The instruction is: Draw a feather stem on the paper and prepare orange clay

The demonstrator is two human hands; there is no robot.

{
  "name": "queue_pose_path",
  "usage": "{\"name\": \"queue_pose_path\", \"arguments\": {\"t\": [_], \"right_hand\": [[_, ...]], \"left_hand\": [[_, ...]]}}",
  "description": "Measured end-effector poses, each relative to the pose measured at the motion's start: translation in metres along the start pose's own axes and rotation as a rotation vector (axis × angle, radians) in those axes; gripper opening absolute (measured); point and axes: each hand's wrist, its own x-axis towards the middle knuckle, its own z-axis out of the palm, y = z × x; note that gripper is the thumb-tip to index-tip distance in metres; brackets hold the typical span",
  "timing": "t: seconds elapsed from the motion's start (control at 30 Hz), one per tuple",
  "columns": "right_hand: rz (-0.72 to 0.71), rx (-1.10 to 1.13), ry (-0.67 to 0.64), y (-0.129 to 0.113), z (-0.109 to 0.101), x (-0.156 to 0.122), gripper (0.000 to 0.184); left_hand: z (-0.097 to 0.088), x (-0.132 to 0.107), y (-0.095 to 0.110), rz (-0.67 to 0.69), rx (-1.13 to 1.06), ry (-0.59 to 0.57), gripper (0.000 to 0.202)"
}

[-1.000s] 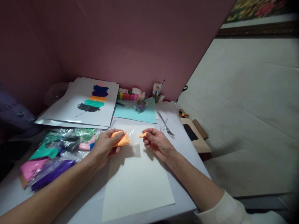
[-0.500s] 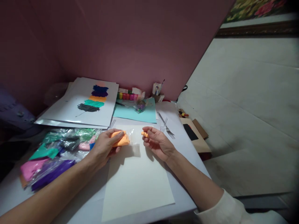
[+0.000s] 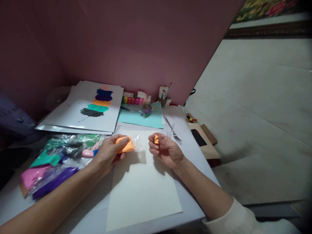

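A: What is found toward the left edge of the bench point(image 3: 90, 214)?

B: Wrapped packets point(image 3: 56, 185) are heaped there, with green, pink and purple showing through clear film. Behind them, toward the far left corner, a painted sheet point(image 3: 68, 110) is laid flat — perhaps so that its colour bands can be seen during the work.

A: And the left hand point(image 3: 113, 149)?

B: It is raised just right of the heap, its grip clamped on an orange packet point(image 3: 127, 145). The thumb is pressed over the filled part, and the loose clear end is pointed rightward; the soft-looking filling is probably steadied that way without being touched directly.

A: What is set below?

B: A white sheet point(image 3: 146, 195) is laid toward the near edge, its central place likely chosen so that both hands can be used above it. A turquoise sheet point(image 3: 146, 122) is placed nearer the far edge, partly covered by small items.

A: How is the right hand point(image 3: 168, 151) held?

B: Its grip is brought together on an orange lump point(image 3: 156, 139), pinched between thumb and curled fingers, apart from the orange packet. Part of the lump is hidden; a light squeeze would probably be enough.

A: And toward the right edge?

B: Forks point(image 3: 177, 139) are laid just past that hand — presumably within reach, yet off to the side.
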Motion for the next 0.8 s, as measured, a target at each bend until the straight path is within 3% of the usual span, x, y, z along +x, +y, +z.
{"name": "queue_pose_path", "arguments": {"t": [0.5,0.63,0.8], "right_hand": [[0.076,0.158,-0.035,-0.0034,0.0020,-0.0006,0.018],[0.067,0.111,0.009,-0.0022,0.0011,0.0001,0.022],[0.034,0.027,0.009,-0.0009,0.0011,0.0000,0.014]], "left_hand": [[-0.0004,0.0017,0.0000,0.003,-0.009,0.002,0.042],[-0.0002,0.0004,0.0007,-0.004,0.000,0.000,0.041],[0.0003,-0.0019,0.0009,-0.002,0.005,0.014,0.043]]}}
